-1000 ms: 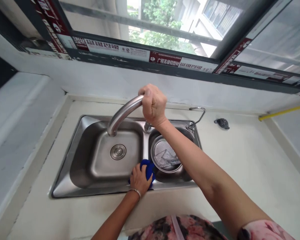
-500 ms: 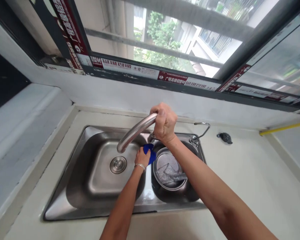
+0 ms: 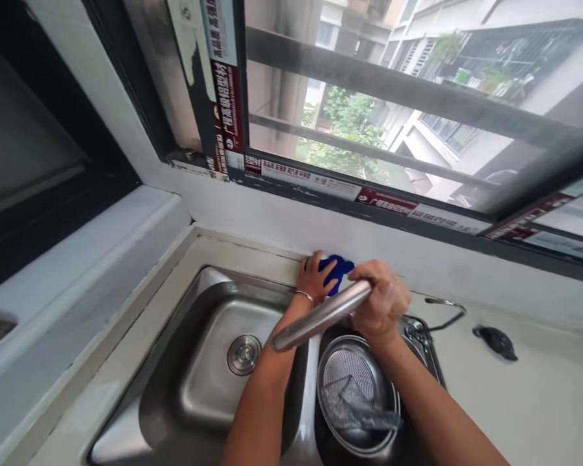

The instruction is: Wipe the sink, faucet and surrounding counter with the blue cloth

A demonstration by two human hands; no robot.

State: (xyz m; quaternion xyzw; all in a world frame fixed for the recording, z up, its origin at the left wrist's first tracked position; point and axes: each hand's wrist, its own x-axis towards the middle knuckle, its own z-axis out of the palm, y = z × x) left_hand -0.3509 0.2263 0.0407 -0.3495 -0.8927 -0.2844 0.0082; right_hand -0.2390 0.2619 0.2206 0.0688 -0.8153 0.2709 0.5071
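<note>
**Two hands up at the back edge of the sink**

Both hands are busy. The left hand (image 3: 315, 279) has its fingers closed over a blue cloth (image 3: 337, 270) and presses it onto the narrow ledge behind the sink (image 3: 199, 304), right where the ledge meets the white wall (image 3: 272, 223) under the window. The right hand (image 3: 381, 303) is wrapped in a full fist around the faucet spout (image 3: 320, 316), whose mouth points over the left basin. The left forearm passes beneath the spout.

As I judge it, the wiping stands at the rear ledge, close behind the faucet base. The left basin looks bare around its drain (image 3: 243, 354), and I see no foam or puddles. I cannot tell how much of the steel has been gone over. The right basin is not emptied: a round strainer basket (image 3: 321, 395) sits in it with a grey scouring cloth (image 3: 357, 404) lying inside. On the countertop (image 3: 515, 401) to the right, a small dark object (image 3: 495, 340) lies well apart from both hands.
</note>
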